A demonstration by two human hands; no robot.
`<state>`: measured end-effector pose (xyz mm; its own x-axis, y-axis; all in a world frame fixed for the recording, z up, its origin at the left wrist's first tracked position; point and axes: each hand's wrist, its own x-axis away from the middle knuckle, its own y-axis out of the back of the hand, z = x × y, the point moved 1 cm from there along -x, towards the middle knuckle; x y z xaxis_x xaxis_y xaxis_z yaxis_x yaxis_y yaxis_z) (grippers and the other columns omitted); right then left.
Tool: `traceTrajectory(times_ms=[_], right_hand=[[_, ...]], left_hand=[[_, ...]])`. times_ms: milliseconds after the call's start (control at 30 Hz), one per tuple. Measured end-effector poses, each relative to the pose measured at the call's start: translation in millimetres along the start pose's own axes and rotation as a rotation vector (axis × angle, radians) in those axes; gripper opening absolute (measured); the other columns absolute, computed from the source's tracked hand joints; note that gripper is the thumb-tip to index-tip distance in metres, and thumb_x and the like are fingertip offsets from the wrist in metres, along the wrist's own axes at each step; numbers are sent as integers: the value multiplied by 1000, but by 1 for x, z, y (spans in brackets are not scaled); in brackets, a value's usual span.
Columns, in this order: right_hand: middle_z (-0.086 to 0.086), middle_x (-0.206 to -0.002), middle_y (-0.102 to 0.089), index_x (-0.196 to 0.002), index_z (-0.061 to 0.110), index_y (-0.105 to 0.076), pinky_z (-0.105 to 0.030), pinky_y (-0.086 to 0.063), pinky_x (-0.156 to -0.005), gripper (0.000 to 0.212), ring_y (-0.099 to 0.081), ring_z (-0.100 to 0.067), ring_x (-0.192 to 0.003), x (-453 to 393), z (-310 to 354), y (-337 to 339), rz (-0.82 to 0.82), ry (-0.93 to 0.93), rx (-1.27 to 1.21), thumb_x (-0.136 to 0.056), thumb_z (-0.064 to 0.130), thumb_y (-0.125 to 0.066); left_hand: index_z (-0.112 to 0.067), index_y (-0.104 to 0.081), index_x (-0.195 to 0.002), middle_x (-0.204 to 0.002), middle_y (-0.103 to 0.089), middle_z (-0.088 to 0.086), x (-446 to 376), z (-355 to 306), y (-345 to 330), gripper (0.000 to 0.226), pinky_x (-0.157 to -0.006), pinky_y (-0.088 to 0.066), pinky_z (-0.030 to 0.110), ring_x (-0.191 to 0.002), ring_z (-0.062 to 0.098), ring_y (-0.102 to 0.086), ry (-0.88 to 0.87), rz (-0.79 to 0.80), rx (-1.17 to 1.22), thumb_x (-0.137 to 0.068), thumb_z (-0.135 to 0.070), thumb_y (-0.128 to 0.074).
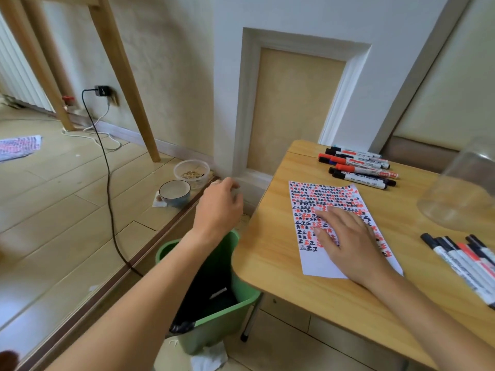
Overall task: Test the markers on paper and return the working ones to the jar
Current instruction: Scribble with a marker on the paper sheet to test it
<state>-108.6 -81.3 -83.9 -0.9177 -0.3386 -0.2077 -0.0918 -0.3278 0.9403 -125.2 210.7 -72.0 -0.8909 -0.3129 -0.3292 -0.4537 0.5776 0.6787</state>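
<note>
Right of centre in the head view, the right hand (348,236) lies flat, fingers straight, on the paper (316,199) covered with red and black marks on the tabletop (270,253). The left hand (221,207) hangs loosely curled over the green bin (227,314); whether it holds anything I cannot tell. Seemingly a dud has been binned, so next comes picking an untested marker, from the far group (359,167) or the right-edge group (466,261), near the clear jar (463,188).

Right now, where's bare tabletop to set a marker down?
Free: near-left corner of the table, between the paper and the edge; also between paper and jar. Crowded: far marker pile, right marker row.
</note>
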Motion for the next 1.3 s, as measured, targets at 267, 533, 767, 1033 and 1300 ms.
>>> traceTrajectory(times_ms=[267, 533, 767, 1033, 1300], right_hand=[[10, -158, -39, -150, 38, -46, -42, -26, -121, 69, -30, -15, -147, 11, 2, 6, 14, -23, -19, -92, 68, -24], [19, -158, -32, -152, 42, -39, -34, -24, -121, 59, -24, -8, -147, 20, -2, 19, 81, -13, 3, -98, 66, -33], [15, -93, -69, -99, 27, -74, -19, -47, -74, 15, -61, 1, -87, -26, -31, 57, 51, -19, -236, -101, 28, -60], [5, -101, -70, -105, 18, -74, -31, -54, -82, 19, -63, -12, -92, -114, -84, 51, -214, -70, -78, -97, 10, -59], [4, -111, -64, -113, 17, -67, -31, -50, -93, 16, -56, -15, -107, -142, -95, 31, -228, -37, 137, -97, 16, -63]], left_hand=[[-29, -53, -145, -159, -42, 3, 17, -75, -52, 43, -117, -35, 43, -145, 21, -40, -419, 322, -117, -104, -37, -50], [-33, -37, -153, -167, -23, 0, 10, -89, -85, 53, -123, -6, 54, -157, 16, -4, -400, 449, -288, -106, -56, -27], [-38, -27, -156, -169, -15, -4, 5, -99, -98, 64, -122, 7, 60, -157, 13, 3, -408, 475, -338, -100, -69, -26], [-47, -4, -159, -170, 4, -7, 5, -96, -104, 71, -121, 13, 60, -155, 12, 17, -399, 508, -403, -96, -77, -11], [-46, -2, -159, -171, 5, -8, 6, -96, -105, 72, -121, 14, 59, -155, 12, 17, -401, 502, -408, -95, -78, -11]])
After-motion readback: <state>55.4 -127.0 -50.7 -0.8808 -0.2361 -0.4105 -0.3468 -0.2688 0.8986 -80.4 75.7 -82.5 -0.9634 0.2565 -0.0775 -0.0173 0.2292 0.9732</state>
